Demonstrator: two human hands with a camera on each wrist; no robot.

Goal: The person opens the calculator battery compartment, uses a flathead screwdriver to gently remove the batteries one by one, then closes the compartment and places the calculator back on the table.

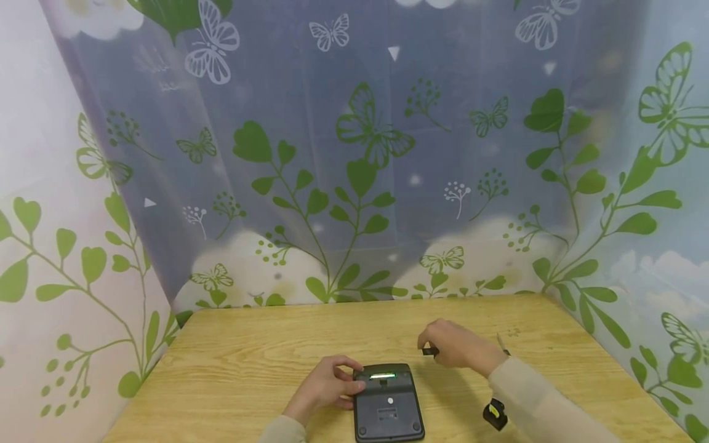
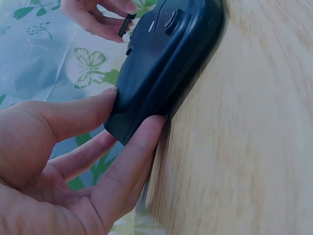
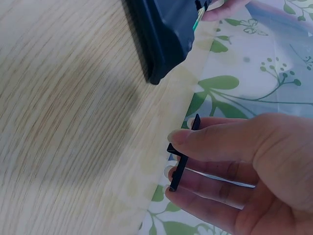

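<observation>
A black calculator (image 1: 388, 409) lies face down on the wooden table, its back with round feet upward. The battery slot near its far end is uncovered, and a bright green-white battery (image 1: 383, 375) shows in it. My left hand (image 1: 328, 384) grips the calculator's far left corner, thumb on the back and fingers at the side edge. To the right and above the table, my right hand (image 1: 456, 344) pinches a small black battery cover (image 3: 182, 164) between thumb and fingers. The cover is a thin strip with a little tab, apart from the calculator.
A small black object with a yellow patch (image 1: 495, 413) lies right of the calculator, beside the right sleeve. A thin pale tip (image 1: 501, 342) shows behind the right wrist, the rest hidden. A leaf-and-butterfly curtain (image 1: 310, 184) hangs along the table's far edge and sides.
</observation>
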